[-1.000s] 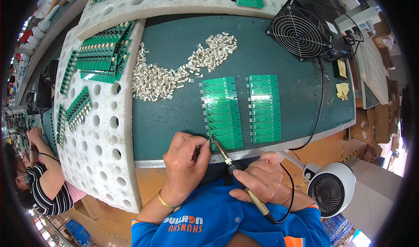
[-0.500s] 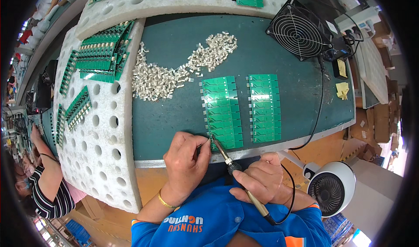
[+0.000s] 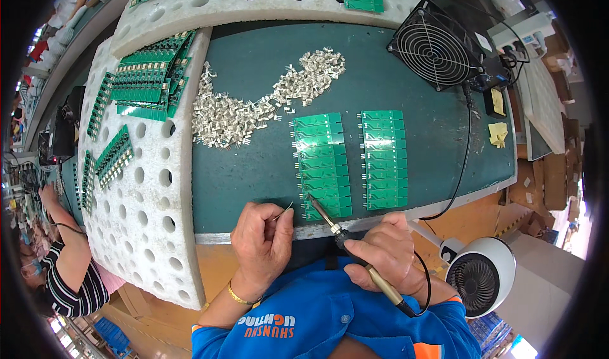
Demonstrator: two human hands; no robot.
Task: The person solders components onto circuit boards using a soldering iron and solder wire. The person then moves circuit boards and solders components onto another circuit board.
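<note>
My right hand (image 3: 386,251) is wrapped round the handle of a soldering iron (image 3: 343,238). Its tip reaches the left edge of a green circuit board panel (image 3: 322,159), near the panel's lower end. Pinched in my left hand (image 3: 262,235) is a thin solder wire (image 3: 290,206), whose free end sticks up left of the panel, apart from the iron tip. Small pins stick out along the panel's left edge. To its right lies a second green panel (image 3: 384,159), also with pins along its left side.
Small white connectors (image 3: 231,119) lie heaped behind the panels. White foam blocks (image 3: 146,219) with populated boards (image 3: 144,73) border the left and back. A black fan (image 3: 436,48) stands at back right, its cord crossing the table edge. A white fan (image 3: 483,275) is lower right; a co-worker (image 3: 70,264) is far left.
My left hand has drawn back slightly to the left, taking the solder wire off the panel edge. The iron tip has shifted a little up along that edge.
</note>
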